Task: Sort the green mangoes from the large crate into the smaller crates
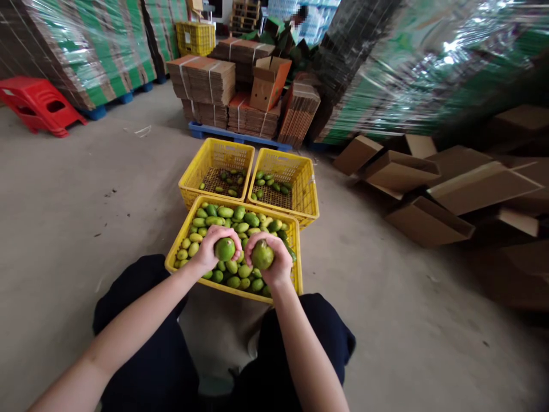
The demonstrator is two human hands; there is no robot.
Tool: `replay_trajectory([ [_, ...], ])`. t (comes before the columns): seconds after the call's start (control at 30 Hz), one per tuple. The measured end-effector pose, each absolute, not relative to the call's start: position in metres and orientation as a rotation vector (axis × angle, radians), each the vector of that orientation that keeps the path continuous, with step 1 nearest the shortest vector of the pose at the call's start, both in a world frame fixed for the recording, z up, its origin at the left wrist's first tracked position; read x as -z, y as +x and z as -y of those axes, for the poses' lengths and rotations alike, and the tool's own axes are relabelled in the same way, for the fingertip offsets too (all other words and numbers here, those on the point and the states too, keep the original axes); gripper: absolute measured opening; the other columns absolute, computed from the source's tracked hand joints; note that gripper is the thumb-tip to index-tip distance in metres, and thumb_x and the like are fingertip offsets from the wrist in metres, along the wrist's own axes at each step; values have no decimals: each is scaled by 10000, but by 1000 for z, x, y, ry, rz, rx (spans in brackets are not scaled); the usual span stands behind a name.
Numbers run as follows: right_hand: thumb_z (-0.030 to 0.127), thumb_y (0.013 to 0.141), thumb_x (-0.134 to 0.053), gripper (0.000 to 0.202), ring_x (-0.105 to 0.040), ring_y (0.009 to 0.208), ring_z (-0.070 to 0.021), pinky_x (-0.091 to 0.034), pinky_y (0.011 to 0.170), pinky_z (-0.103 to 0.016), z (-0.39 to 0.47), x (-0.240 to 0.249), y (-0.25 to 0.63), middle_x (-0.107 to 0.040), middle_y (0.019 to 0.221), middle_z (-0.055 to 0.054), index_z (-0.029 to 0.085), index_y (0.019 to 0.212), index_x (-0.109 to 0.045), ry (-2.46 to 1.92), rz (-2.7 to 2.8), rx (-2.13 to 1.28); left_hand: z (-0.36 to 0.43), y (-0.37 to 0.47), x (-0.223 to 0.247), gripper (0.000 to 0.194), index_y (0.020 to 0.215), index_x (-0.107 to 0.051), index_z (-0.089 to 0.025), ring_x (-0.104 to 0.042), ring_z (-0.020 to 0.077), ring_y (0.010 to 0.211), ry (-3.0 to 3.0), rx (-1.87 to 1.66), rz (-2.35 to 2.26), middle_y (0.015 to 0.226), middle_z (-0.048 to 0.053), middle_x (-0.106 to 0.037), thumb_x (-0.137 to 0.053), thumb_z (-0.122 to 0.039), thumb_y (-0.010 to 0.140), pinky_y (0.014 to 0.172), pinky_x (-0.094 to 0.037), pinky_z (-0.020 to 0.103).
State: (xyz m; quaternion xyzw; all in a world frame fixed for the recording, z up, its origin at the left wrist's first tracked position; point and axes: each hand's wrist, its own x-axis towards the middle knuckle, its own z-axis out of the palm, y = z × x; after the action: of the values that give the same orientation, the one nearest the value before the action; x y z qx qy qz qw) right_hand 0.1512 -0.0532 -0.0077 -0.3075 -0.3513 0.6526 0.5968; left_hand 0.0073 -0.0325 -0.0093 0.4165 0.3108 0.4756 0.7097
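My left hand (218, 243) is wrapped round a green lemon (225, 249), whose round end faces me. Level with it, my right hand (274, 257) grips another lemon (262, 255), duller and more olive in colour. Both hands are above a yellow plastic crate (235, 292) filled with green and yellowish lemons (245, 271). Behind it stand two more yellow crates side by side, a left one (189, 182) and a right one (309, 194). Each has a few lemons scattered on its slotted floor.
Flattened cartons (206, 80) are stacked on a blue pallet (240, 137) past the crates. Open cardboard boxes (429, 212) lie heaped at the right. A red stool (40, 106) stands far left. Film-wrapped stacks (98, 51) line both sides. A person (299, 17) is partly visible at the back.
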Motion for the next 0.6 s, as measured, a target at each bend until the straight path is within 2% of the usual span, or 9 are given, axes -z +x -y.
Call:
replay_trajectory([
  [0.07,430,694,-659,252,-530,405,-126,-384,367,-234,48,10,151,-618,538,8,187,631,-688,-819,531,-1426,29,8,8,377,512,-626,-144,-513,132,403,712,-1065,-749,470,59,-575,-544,-396,781,398,-394,247],
  [0.13,398,691,-693,193,-556,465,-115,-434,408,-212,41,13,152,-629,576,34,210,674,-654,-909,239,-1386,25,8,9,374,629,-655,-127,-537,123,429,415,-1078,-828,553,62,-621,-459,-361,847,391,-416,220],
  [0.23,301,714,-679,119,-543,488,-104,-456,429,-191,33,19,156,-613,569,39,215,678,-606,-994,0,-1458,19,10,14,337,807,-657,-101,-607,122,517,54,-1036,-901,662,71,-659,-410,-305,913,455,-503,201],
  [0.37,234,710,-619,34,-569,524,-125,-494,444,-209,33,24,157,-631,611,6,210,708,-594,-942,-25,-1566,15,17,23,206,861,-606,-111,-643,143,575,-79,-1023,-944,662,72,-640,-449,-238,903,522,-563,206],
  [0.5,238,694,-513,128,-645,604,-174,-571,528,-268,37,24,157,-673,673,-54,189,771,-603,-914,-12,-1646,13,19,26,249,979,-606,-108,-592,146,503,-76,-968,-966,673,79,-636,-410,-240,902,417,-513,205],
  [0.6,229,723,-494,145,-654,616,-168,-583,546,-251,36,25,159,-676,665,-65,174,794,-608,-963,-55,-1644,13,14,28,247,1018,-602,-104,-584,138,490,-84,-903,-958,676,76,-636,-425,-236,908,399,-492,192],
])
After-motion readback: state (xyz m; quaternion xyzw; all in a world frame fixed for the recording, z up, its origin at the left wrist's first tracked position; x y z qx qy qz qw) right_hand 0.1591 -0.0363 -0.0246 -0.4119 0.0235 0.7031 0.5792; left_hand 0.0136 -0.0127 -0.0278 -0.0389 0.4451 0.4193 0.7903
